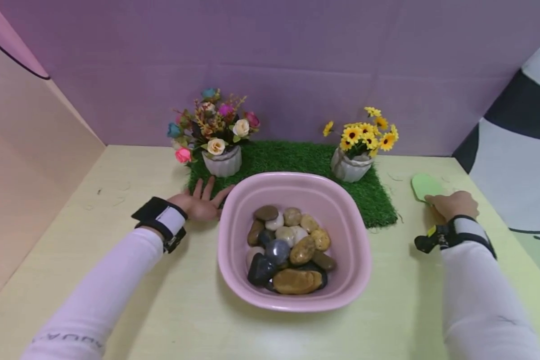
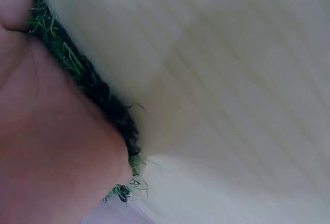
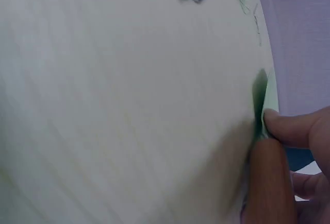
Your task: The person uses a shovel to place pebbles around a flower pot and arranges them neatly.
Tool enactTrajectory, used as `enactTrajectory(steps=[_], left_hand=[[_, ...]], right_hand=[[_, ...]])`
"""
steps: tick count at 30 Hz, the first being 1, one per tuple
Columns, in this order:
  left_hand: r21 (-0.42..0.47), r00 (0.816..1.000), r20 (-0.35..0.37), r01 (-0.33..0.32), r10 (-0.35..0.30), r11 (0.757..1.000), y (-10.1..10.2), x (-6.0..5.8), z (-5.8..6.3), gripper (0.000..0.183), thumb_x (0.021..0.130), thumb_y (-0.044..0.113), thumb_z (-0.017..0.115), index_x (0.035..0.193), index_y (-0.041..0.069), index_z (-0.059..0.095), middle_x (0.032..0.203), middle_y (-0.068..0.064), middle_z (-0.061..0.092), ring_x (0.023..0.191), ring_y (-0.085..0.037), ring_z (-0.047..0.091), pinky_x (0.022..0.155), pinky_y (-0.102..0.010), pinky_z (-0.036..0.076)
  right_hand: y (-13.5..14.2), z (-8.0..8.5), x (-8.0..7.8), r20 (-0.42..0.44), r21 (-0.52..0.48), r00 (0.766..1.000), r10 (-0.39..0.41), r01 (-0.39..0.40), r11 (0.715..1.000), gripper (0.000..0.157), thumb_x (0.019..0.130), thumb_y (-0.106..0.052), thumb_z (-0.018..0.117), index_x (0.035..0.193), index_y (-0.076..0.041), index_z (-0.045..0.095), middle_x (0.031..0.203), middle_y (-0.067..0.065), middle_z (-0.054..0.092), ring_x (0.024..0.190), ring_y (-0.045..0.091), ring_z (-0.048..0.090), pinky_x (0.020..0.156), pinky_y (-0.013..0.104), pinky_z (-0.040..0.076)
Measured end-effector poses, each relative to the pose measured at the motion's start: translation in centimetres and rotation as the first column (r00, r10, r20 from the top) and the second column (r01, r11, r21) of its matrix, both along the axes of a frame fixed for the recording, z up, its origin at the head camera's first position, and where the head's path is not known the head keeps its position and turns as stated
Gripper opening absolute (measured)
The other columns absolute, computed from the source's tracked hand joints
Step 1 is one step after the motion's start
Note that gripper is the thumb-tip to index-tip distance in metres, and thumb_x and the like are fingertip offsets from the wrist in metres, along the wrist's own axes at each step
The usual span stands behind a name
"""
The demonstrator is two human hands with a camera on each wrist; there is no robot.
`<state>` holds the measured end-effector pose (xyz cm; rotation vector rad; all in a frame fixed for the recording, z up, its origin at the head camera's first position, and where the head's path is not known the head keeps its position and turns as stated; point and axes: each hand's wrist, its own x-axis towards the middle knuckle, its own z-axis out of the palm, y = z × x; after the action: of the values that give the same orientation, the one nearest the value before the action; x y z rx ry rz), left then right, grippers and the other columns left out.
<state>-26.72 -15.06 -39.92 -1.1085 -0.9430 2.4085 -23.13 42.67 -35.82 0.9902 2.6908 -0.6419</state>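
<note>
Pinched at Two O'Clock

Past the pink basin [image 1: 294, 304], at two o'clock, my right hand [image 1: 455, 204] pinches the thin green piece [image 1: 425, 185]; remotely, I judge it light, bendy, best gripped by its near edge. At ten, my left hand [image 1: 200, 205] spreads, empty.

Dark lettering [image 1: 67, 337] crosses my pale left sleeve [image 1: 112, 282], low in left corner of head view. Capitals, foreshortened and soft; "UA" clearest, letters ahead of it blurred, full word uncertain. On my right sleeve [image 1: 481, 295], thin dark mark [image 1: 506, 320], too faint to tell print from crease. Those two sleeves carry all I can point to; both wrist views offer no readable text, number or brand.
</note>
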Motion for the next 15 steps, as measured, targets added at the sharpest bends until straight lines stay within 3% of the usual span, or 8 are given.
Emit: enactTrajectory(steps=[3, 5, 6, 8, 12, 15], left_hand=[[0.108, 0.994, 0.059, -0.099, 0.093, 0.989, -0.5, -1.1, -1.9, 0.072, 0.092, 0.078, 0.01, 0.144, 0.043, 0.046, 0.149, -0.026, 0.045, 0.145, -0.051, 0.025, 0.119, -0.067, 0.006], [0.132, 0.99, 0.077, -0.128, 0.118, 0.983, -0.7, -1.6, -2.8, 0.073, 0.091, 0.079, 0.01, 0.144, 0.043, 0.046, 0.148, -0.029, 0.044, 0.144, -0.054, 0.025, 0.117, -0.07, 0.006], [0.112, 0.993, 0.061, -0.108, 0.101, 0.988, -0.7, -1.8, -3.0, 0.074, 0.091, 0.08, 0.01, 0.144, 0.043, 0.046, 0.147, -0.029, 0.045, 0.143, -0.055, 0.025, 0.116, -0.07, 0.007], [0.079, 0.997, 0.028, -0.07, 0.068, 0.994, -0.6, -2.0, -3.3, 0.077, 0.089, 0.082, 0.009, 0.143, 0.042, 0.047, 0.146, -0.028, 0.046, 0.143, -0.054, 0.026, 0.116, -0.07, 0.008], [0.058, 0.998, 0.003, -0.056, 0.056, 0.997, -0.3, -2.2, -3.2, 0.08, 0.087, 0.084, 0.009, 0.142, 0.042, 0.048, 0.146, -0.028, 0.046, 0.143, -0.054, 0.026, 0.116, -0.07, 0.008], [0.16, 0.985, 0.087, -0.163, 0.15, 0.974, 0.0, -2.1, -3.0, 0.077, 0.088, 0.083, 0.011, 0.143, 0.043, 0.047, 0.148, -0.03, 0.043, 0.143, -0.056, 0.024, 0.114, -0.072, 0.006]], right_hand=[[-0.4, -0.5, -0.3, -0.036, 0.004, 0.999, -0.018, 0.018, 1.0, 0.086, 0.094, -0.049, 0.048, 0.135, 0.024, 0.034, 0.132, 0.041, 0.043, 0.104, 0.043, 0.046, 0.095, 0.053, 0.045], [-0.5, -0.8, -0.4, -0.055, -0.003, 0.998, -0.03, 0.03, 1.0, 0.084, 0.094, -0.047, 0.048, 0.136, 0.024, 0.033, 0.136, 0.042, 0.041, 0.107, 0.044, 0.047, 0.099, 0.054, 0.044], [-0.5, -0.9, -0.3, -0.063, -0.011, 0.997, -0.038, 0.038, 0.999, 0.084, 0.094, -0.047, 0.048, 0.137, 0.023, 0.033, 0.138, 0.042, 0.04, 0.108, 0.045, 0.047, 0.101, 0.054, 0.043], [-0.4, -1.2, -0.1, -0.09, -0.028, 0.994, -0.064, 0.062, 0.998, 0.083, 0.094, -0.046, 0.049, 0.138, 0.022, 0.033, 0.14, 0.041, 0.04, 0.113, 0.047, 0.047, 0.102, 0.055, 0.042], [-0.3, -1.5, 0.3, -0.16, -0.061, 0.982, -0.102, 0.094, 0.994, 0.081, 0.092, -0.044, 0.05, 0.143, 0.017, 0.032, 0.145, 0.039, 0.037, 0.126, 0.052, 0.043, 0.105, 0.056, 0.039], [-0.2, -1.6, 0.5, -0.194, -0.085, 0.975, -0.109, 0.094, 0.992, 0.082, 0.092, -0.043, 0.052, 0.146, 0.014, 0.029, 0.148, 0.039, 0.034, 0.132, 0.052, 0.04, 0.108, 0.058, 0.037]])
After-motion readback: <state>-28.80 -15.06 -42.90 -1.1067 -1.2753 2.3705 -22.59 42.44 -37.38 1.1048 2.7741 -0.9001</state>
